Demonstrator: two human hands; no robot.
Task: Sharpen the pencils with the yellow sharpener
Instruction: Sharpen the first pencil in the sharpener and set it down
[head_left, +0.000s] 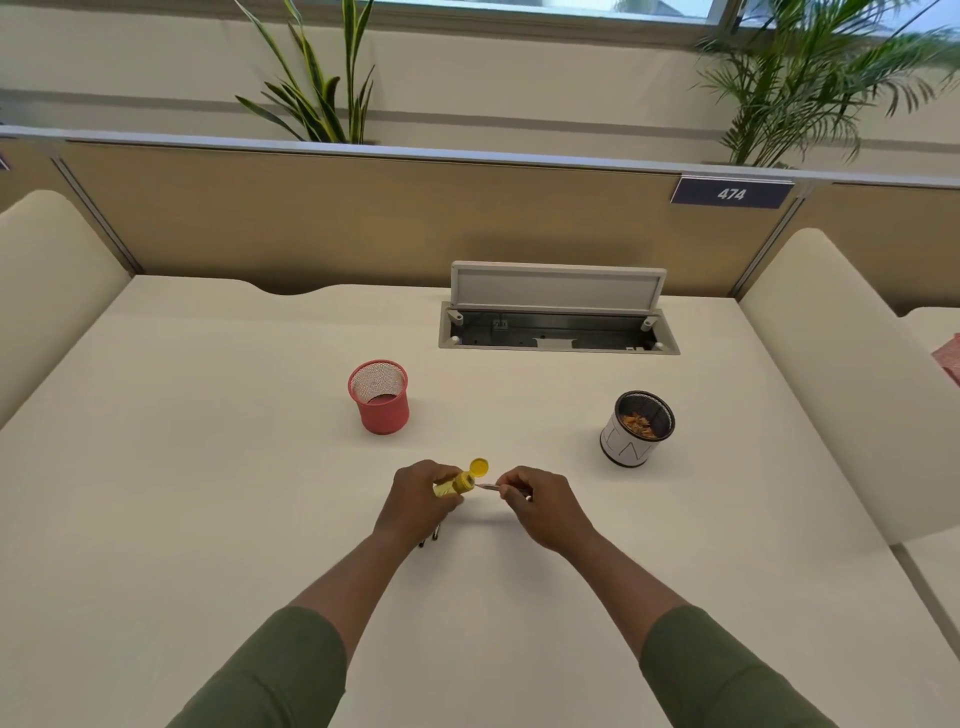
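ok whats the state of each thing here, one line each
yellow sharpener: held in left hand, cap flipped open
pencil: held in right hand, tip at the sharpener's mouth
pink mesh cup: upright, looks empty
black mesh cup: upright, holds shavings
desk cable hatch: lid open

red mesh cup (379, 397), black cup (638, 428) (w/ shavings), open cable box (558, 325).

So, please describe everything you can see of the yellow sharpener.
The sharpener is a small yellow tube, seemingly translucent plastic. Its round hinged cap is flipped open and stands above the mouth. It lies roughly horizontal above the table, gripped by the left hand. The right hand holds a pencil at its opening.
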